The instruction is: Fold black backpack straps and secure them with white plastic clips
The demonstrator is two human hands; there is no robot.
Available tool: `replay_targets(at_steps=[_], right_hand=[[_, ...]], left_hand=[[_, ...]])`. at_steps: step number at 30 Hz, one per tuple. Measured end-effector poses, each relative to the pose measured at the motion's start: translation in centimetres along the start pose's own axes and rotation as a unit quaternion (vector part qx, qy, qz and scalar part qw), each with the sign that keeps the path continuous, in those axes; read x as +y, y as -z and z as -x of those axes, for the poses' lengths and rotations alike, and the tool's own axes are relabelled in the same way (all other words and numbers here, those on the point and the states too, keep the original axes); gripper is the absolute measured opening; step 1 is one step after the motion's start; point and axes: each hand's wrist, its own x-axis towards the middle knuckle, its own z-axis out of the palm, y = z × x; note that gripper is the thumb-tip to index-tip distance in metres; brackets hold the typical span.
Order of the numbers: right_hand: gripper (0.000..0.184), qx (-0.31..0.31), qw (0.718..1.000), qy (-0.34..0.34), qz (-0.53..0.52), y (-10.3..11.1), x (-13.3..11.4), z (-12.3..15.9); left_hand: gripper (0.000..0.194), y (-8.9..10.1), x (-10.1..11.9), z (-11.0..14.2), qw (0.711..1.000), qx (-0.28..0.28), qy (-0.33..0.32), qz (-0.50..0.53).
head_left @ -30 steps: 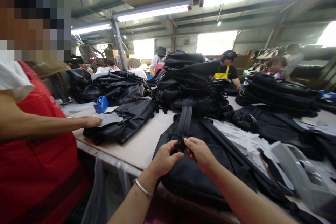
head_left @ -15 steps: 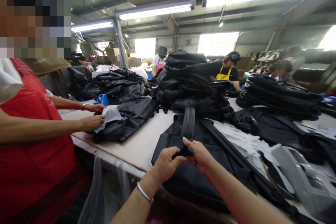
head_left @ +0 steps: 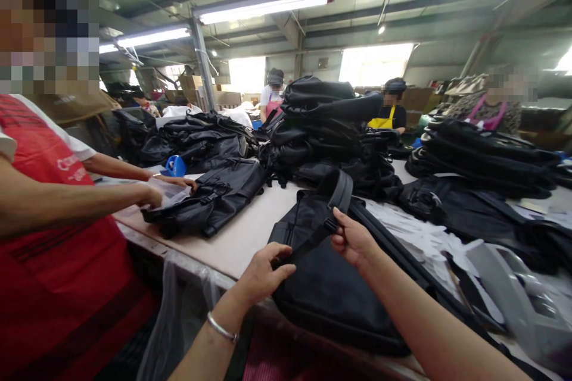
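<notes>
A black backpack (head_left: 344,303) lies on the table in front of me, straps upward. One padded shoulder strap (head_left: 342,187) is bent up in a loop, with a small buckle (head_left: 330,225) at its lower end. My right hand (head_left: 356,237) is closed on the strap beside this buckle. Between my hands runs a dark webbing strap (head_left: 309,243), stretched at a slant across the bag. Its lower left part is pinched between the thumb and fingers of my left hand (head_left: 263,271). The other shoulder strap (head_left: 397,244) lies along the bag's right side.
A tall pile of black bags (head_left: 322,125) stands behind mine. At left, a co-worker in a red apron (head_left: 67,250) handles thin white sheeting (head_left: 172,191) at another black bag (head_left: 218,196). White strips (head_left: 415,232) and a grey tape dispenser (head_left: 513,292) lie to the right.
My hands have moved apart, left hand down and leftward, right hand up and rightward, pulling the webbing out between them. The shoulder strap has bent into a loop. The co-worker's hands have shifted the white sheeting.
</notes>
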Motion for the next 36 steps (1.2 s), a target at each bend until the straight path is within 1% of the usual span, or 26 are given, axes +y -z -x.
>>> replay_targets(at_steps=[3, 5, 7, 9, 10, 11, 12, 14, 15, 17, 20, 23, 25, 27, 29, 30, 32, 33, 36], right_hand=[[0.035, 0.007, 1.000, -0.019, -0.022, -0.2, 0.0, 0.0], [0.033, 0.004, 0.999, -0.022, -0.030, -0.6, 0.0, 0.2], [0.031, 0.000, 0.999, -0.024, -0.032, -1.0, -0.2, 0.4], [0.030, -0.006, 0.999, -0.026, -0.033, -1.2, -0.3, 0.6], [0.029, -0.009, 0.999, -0.026, -0.034, -1.2, -0.4, 0.7], [0.029, -0.012, 0.999, -0.026, -0.035, -1.2, -0.5, 0.8], [0.030, -0.013, 0.999, -0.025, -0.037, -1.1, -0.5, 0.8], [0.030, -0.008, 0.999, -0.026, -0.036, -1.0, -0.5, 1.0], [0.030, -0.006, 0.999, -0.027, -0.036, -0.9, -0.5, 1.1], [0.030, -0.005, 0.999, -0.029, -0.037, -0.9, -0.5, 1.3], [0.032, -0.007, 0.999, -0.030, -0.041, -1.2, -0.4, 1.5], [0.032, -0.018, 0.999, -0.028, -0.040, -1.5, -0.2, 1.7], [0.031, -0.032, 0.998, -0.027, -0.039, -1.6, 0.0, 1.7], [0.031, -0.037, 0.998, -0.028, -0.038, -1.6, 0.2, 1.8], [0.031, -0.034, 0.998, -0.032, -0.038, -1.7, 0.3, 1.9], [0.031, -0.032, 0.998, -0.035, -0.040, -1.7, 0.4, 2.0], [0.031, -0.031, 0.998, -0.039, -0.046, -1.9, 0.4, 2.3], [0.030, -0.030, 0.998, -0.041, -0.048, -2.0, 0.4, 2.4], [0.029, -0.034, 0.997, -0.045, -0.045, -2.2, 0.4, 2.7]], left_hand=[[0.032, -0.4, -1.4, 1.0, 0.998, 0.015, 0.000, -0.058], [0.028, -0.5, -2.0, 0.8, 0.997, 0.034, 0.004, -0.073], [0.021, -0.4, -2.5, 0.0, 0.994, 0.070, -0.002, -0.083], [0.027, -0.2, -2.9, -1.0, 0.988, 0.101, -0.028, -0.111], [0.033, -0.1, -2.9, -1.3, 0.986, 0.100, -0.043, -0.129], [0.037, 0.0, -2.9, -1.6, 0.984, 0.083, -0.054, -0.146], [0.038, 0.1, -2.9, -1.7, 0.984, 0.054, -0.062, -0.160], [0.036, 0.3, -2.4, -1.7, 0.983, -0.006, -0.071, -0.170], [0.033, 0.5, -2.1, -1.6, 0.983, -0.026, -0.072, -0.166], [0.030, 0.9, -1.1, -1.3, 0.987, -0.046, -0.069, -0.141], [0.026, 1.1, 0.5, -1.3, 0.994, -0.052, -0.042, -0.089], [0.022, 0.4, 1.4, -1.9, 0.998, -0.031, -0.009, -0.057], [0.020, -0.4, 1.7, -2.4, 0.998, 0.003, -0.002, -0.060], [0.016, -1.1, 1.9, -2.9, 0.995, 0.062, -0.024, -0.076], [0.015, -1.7, 2.5, -3.3, 0.989, 0.104, -0.069, -0.076], [0.014, -1.9, 2.8, -3.6, 0.987, 0.112, -0.092, -0.069], [0.012, -2.4, 3.6, -3.9, 0.986, 0.107, -0.120, -0.050], [0.012, -2.7, 3.9, -4.1, 0.985, 0.109, -0.123, -0.044], [0.012, -3.4, 4.3, -4.3, 0.982, 0.145, -0.115, -0.038]])
